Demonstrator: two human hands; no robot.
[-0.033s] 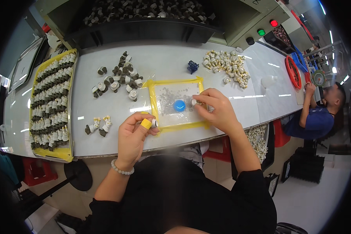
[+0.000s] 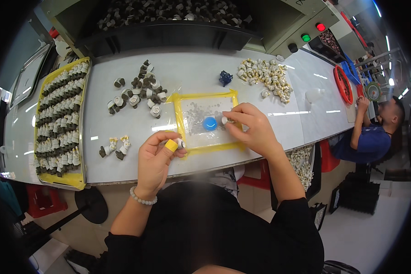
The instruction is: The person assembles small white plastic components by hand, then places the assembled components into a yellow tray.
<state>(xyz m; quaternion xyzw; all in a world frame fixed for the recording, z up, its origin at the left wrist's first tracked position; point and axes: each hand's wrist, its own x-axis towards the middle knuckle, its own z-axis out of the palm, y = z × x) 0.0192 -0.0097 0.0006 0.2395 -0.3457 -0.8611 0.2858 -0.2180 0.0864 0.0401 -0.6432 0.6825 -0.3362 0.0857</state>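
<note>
My left hand (image 2: 157, 155), with a yellow cover on its thumb, pinches a small white figurine part (image 2: 181, 144) with a dark spot by the near left corner of a taped clear sheet (image 2: 201, 142). Over the right half of that sheet, my right hand (image 2: 253, 128) holds a small white piece (image 2: 224, 120) between thumb and fingertips; its far end is hidden by the fingers. Just left of that piece sits a round blue dish (image 2: 210, 123). Two joined white-and-dark figures (image 2: 122, 148) lie left of my left hand.
At the left stands a yellow-edged tray (image 2: 83, 137) with rows of figures. Loose dark-and-white parts (image 2: 146, 86) lie behind the left hand, a pile of white-and-yellow parts (image 2: 265, 77) at back right. A dark blue lump (image 2: 225, 78) sits between. A co-worker (image 2: 370, 132) works far right.
My right hand has shifted very slightly left with the white piece, closer to the blue dish. My left hand stays nearly still.
</note>
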